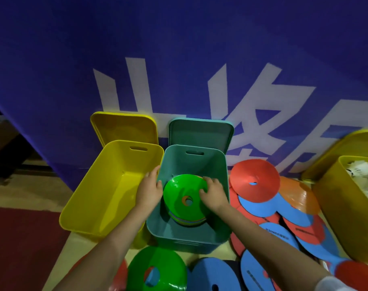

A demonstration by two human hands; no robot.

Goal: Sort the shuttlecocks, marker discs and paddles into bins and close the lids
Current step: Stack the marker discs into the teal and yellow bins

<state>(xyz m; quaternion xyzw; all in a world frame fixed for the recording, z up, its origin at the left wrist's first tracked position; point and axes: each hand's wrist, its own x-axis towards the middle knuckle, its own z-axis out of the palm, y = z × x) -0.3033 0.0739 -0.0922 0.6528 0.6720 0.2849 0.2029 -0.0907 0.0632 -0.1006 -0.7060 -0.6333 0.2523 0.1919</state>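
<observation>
Presently both hands are inside the teal plastic bin (pixel 191 162), settling a stack of thin plastic marker discs, green on top (pixel 182 198), against its right wall. The left hand (pixel 148 190) holds the stack's left edge with thumb hooked over it; the right hand (pixel 213 193) curls its fingers onto the right rim.

Risk: the stack sits tilted, so if released unevenly it could slump and stand proud of the rim, fouling the teal lid (pixel 201 133) propped behind.

More discs (pixel 253 181) and blue-and-red flat paddles (pixel 281 234) lie mixed on the floor just right of the bin, so a paddle could be picked up with the discs. The yellow plastic bin (pixel 115 185) at left holds nothing visible.
</observation>
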